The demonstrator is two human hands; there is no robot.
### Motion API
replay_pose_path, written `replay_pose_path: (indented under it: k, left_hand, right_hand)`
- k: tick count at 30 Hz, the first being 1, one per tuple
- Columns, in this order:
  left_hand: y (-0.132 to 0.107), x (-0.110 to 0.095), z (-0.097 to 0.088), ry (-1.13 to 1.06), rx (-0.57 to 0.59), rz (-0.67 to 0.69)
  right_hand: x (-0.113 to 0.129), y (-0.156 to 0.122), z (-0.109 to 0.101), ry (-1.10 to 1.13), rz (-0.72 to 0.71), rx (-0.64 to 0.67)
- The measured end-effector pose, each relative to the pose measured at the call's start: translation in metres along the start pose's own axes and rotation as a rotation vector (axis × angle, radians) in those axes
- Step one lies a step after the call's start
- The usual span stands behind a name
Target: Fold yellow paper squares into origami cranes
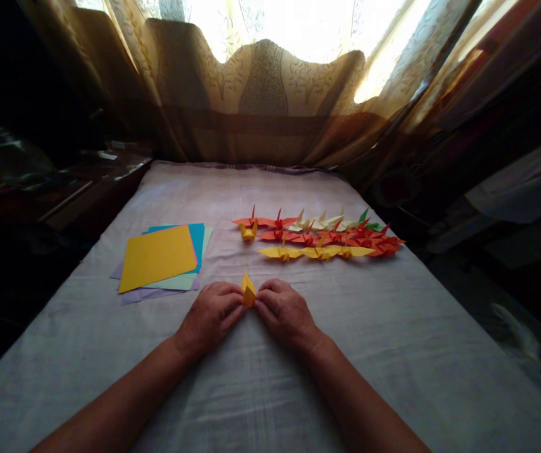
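A small folded piece of yellow origami paper [248, 290] stands between my two hands, its pointed tip upward. My left hand [214, 311] pinches its left lower side between thumb and fingers. On the opposite side, my right hand [285, 311] grips the lower right edge in the same way. Both hands are low over the cloth, and the fingertips cover part of the paper's lower edges. Just beyond them sits another yellow folded paper piece [248, 231], with nobody touching it.
Rows of folded paper cranes in red [278, 236], yellow [320, 252], cream [323, 223] and green [367, 221] stand at the back right. A stack of coloured paper sheets [160, 258] lies left on the white cloth [261, 390]. Behind hangs a curtain [265, 94].
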State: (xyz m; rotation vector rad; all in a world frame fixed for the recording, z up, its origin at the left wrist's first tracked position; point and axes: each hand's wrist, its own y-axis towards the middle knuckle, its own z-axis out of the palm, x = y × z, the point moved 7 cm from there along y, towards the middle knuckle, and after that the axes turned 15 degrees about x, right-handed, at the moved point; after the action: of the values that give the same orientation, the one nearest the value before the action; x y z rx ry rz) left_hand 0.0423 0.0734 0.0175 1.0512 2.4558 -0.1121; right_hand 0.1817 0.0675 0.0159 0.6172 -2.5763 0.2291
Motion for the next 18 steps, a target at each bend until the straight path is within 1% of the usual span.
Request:
replay_pose_path:
  k: [4, 7, 11, 15, 18]
  left_hand:
    - [0.0062, 0.0043, 0.0023, -0.068, -0.035, -0.097]
    - [0.0081, 0.005, 0.0035, -0.076, -0.046, -0.132]
    - [0.0079, 0.0064, 0.005, -0.063, -0.045, -0.159]
    - [0.0077, 0.0064, 0.0054, -0.065, -0.04, -0.159]
    - [0.0072, 0.0055, 0.0038, -0.073, -0.049, -0.158]
  right_hand:
    - [-0.0005, 0.008, -0.0009, -0.022, 0.152, 0.095]
    - [-0.0005, 0.0103, -0.0004, -0.018, 0.209, 0.093]
    - [-0.0021, 0.0074, 0.0019, -0.011, 0.229, -0.004]
    - [-0.0035, 0.0032, 0.0044, 0.013, 0.201, -0.111]
    - [-0.0035, 0.0018, 0.0046, 0.019, 0.183, -0.168]
